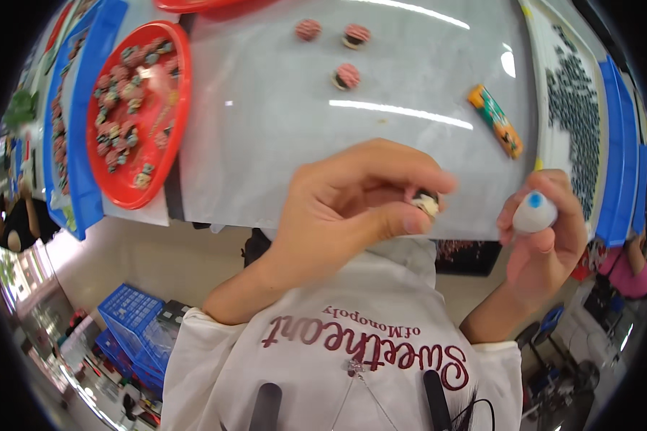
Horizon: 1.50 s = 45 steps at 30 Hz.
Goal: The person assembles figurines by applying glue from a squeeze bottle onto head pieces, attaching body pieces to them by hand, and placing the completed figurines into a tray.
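My left hand [352,197] pinches a small figurine piece [427,202] in pink, black and cream between thumb and fingers, above the table's near edge. Its fingertips are slightly blurred. To the right, my right hand [543,244] is closed around a small white squeeze bottle [533,215] with a blue tip pointing up. The two hands are apart. Farther back on the table lie three similar pink pieces: a round one [308,29], one with a dark and cream underside [356,36], and another like it [346,76].
A red oval tray [182,108] of pink and pale pieces stands at left, beside a blue bin [79,144]. An orange and green tube [496,121] lies on the grey table [266,129]. At right, a white tray [550,93] holds dark small pieces, next to blue bins [615,158].
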### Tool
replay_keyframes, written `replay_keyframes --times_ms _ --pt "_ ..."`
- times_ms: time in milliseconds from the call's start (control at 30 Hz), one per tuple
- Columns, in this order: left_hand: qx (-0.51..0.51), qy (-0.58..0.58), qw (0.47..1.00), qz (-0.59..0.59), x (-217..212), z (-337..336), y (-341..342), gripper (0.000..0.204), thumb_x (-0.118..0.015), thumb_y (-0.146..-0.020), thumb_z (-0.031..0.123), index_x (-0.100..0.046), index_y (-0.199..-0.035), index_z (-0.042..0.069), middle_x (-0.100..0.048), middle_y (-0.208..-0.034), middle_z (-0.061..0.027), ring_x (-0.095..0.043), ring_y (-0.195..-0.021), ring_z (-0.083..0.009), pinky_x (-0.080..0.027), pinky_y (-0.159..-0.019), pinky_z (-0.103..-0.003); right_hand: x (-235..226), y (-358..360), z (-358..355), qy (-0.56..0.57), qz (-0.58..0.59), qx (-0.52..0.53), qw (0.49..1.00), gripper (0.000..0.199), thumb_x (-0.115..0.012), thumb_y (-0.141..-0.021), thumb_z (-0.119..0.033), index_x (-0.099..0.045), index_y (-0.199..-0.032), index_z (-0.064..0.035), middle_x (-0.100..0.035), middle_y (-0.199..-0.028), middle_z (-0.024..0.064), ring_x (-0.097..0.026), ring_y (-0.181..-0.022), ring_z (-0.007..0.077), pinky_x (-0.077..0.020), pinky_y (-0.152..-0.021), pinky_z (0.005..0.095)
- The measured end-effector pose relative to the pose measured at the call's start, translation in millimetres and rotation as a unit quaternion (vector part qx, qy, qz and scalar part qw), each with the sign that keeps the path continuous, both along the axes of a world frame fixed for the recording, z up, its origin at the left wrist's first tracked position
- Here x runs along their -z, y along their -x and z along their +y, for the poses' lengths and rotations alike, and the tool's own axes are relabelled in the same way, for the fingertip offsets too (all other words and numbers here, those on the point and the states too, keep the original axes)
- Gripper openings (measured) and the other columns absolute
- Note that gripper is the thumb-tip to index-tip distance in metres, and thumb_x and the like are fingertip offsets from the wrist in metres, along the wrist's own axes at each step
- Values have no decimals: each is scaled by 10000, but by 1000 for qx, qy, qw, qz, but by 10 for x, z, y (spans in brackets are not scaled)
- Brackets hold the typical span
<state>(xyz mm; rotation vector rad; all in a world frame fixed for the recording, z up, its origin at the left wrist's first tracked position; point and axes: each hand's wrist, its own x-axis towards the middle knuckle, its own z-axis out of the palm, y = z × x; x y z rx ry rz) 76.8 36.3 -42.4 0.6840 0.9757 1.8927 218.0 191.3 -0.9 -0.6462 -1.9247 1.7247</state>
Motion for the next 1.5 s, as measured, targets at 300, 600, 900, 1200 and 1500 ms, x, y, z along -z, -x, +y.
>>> replay_keyframes --times_ms 300,600,900,1200,1500 --pt "-53 69 996 15 -43 66 -106 375 -700 -689 168 -508 -950 -19 -558 -934 -163 -590 -788 -206 -496 -673 -281 5 -35 120 -111 94 -44 988 492 -655 -717 -399 -492 -951 2 -520 -889 147 -499 -797 179 -389 -690 241" --pt "-54 65 991 107 12 44 -104 375 -704 -692 183 -512 -941 -21 -557 -924 -166 -599 -767 -207 -494 -680 -279 -251 -85 100 -378 -9 -106 920 503 -639 -715 -427 -507 -897 22 -597 -715 164 -467 -650 165 -371 -565 255" --pt "-70 77 990 94 6 38 -93 372 -703 -693 187 -508 -936 -16 -552 -921 -161 -598 -756 -210 -491 -685 -289 -262 -36 92 -401 11 -143 905 514 -648 -713 -408 -500 -928 35 -592 -746 185 -469 -632 164 -375 -537 261" --pt "-50 74 995 53 -22 81 -123 376 -716 -680 176 -499 -927 -7 -537 -950 -159 -600 -787 -214 -509 -644 -254 14 -37 9 -63 70 57 994 414 -688 -706 -157 -435 -985 15 -522 -916 166 -532 -800 186 -455 -647 252" --pt "-84 64 993 52 -26 23 -159 306 -669 -694 11 -507 -948 -41 -531 -970 -178 -584 -818 -226 -509 -692 -281 379 201 -16 -278 -25 14 960 356 -642 -576 125 -582 -898 -14 -603 -862 63 -563 -701 119 -454 -644 234"
